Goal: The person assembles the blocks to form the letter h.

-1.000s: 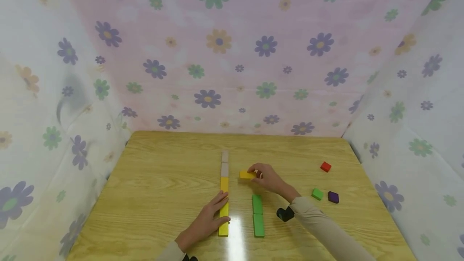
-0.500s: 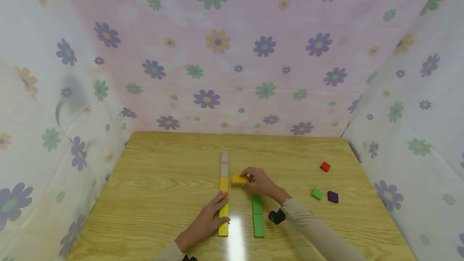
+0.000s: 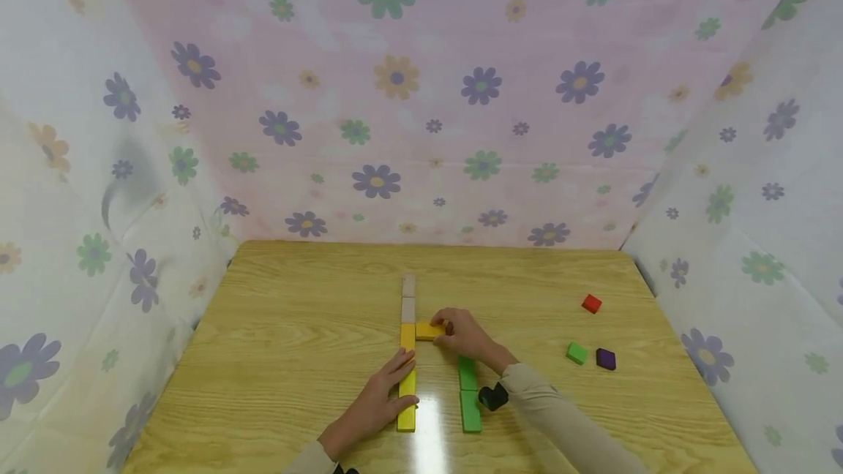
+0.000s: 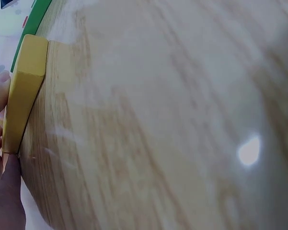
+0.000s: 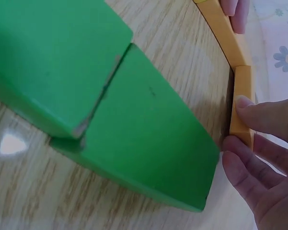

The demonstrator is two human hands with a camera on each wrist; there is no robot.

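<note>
My right hand point(image 3: 464, 333) pinches an orange-yellow block point(image 3: 426, 331) between thumb and fingers. Its left end meets the side of an orange-yellow block point(image 5: 223, 31) in a straight row, forming a corner in the right wrist view. My left hand point(image 3: 377, 393) lies across that row, fingers fairly straight and thumb spread, touching the yellow block point(image 4: 26, 79) nearest me. Farther along, two pale wooden blocks point(image 3: 408, 309) continue the row away from me. To the right, two green blocks point(image 3: 470, 409) lie end to end, roughly parallel to the row, just below my right hand.
On the right side of the table point(image 3: 296, 298) lie a small red block point(image 3: 592, 303), a small green block point(image 3: 577, 353) and a dark purple block point(image 3: 606, 359). Flower-patterned cloth point(image 3: 461, 93) rises behind the table's far edge and along both sides.
My right hand has carried the orange-yellow block left and slightly toward me, until its end came up against the row. The left hand has stayed in place on the yellow blocks.
</note>
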